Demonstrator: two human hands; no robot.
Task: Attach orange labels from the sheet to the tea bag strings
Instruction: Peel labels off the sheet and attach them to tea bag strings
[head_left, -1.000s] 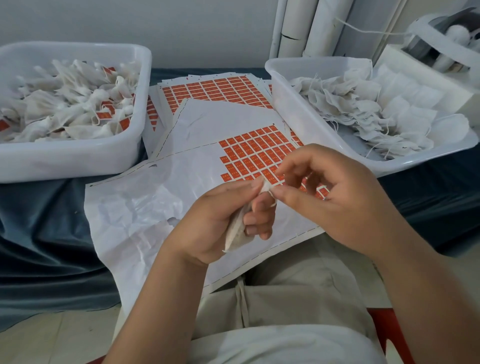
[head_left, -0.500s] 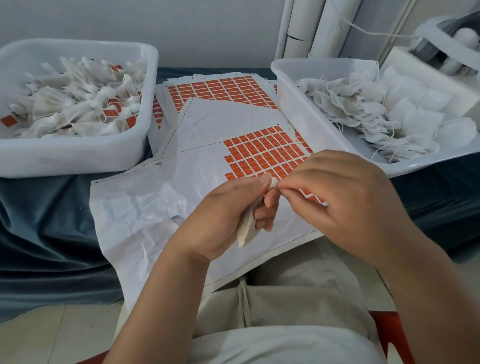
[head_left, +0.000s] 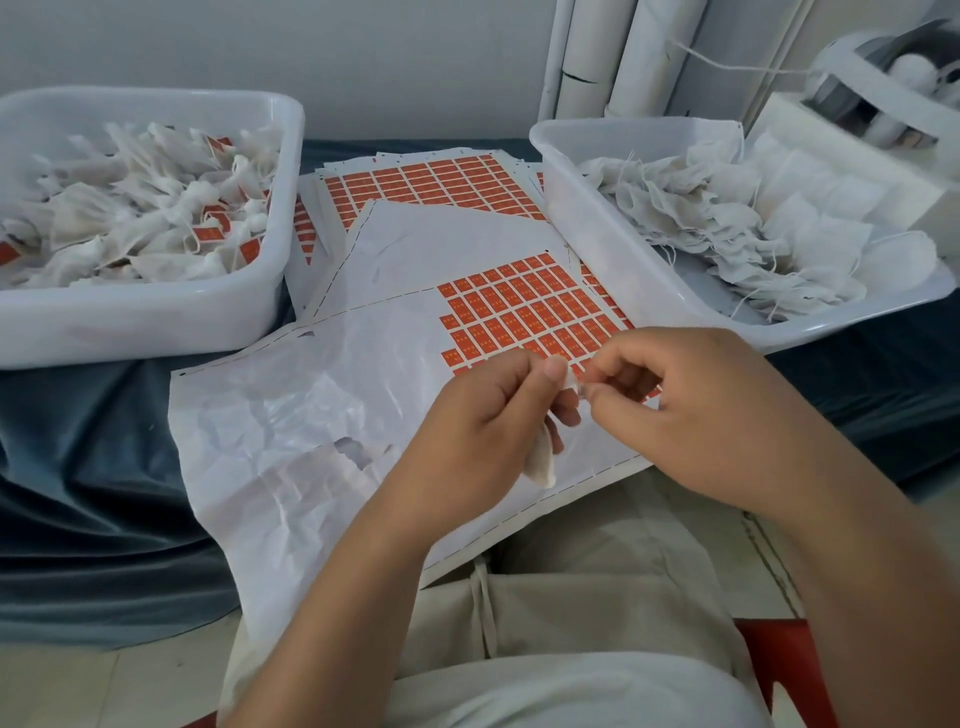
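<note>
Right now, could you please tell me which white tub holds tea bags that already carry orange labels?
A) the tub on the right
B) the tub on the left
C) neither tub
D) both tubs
B: orange labels show among the tea bags in the left tub, while the right tub holds only unlabelled bags with bare strings.
</note>
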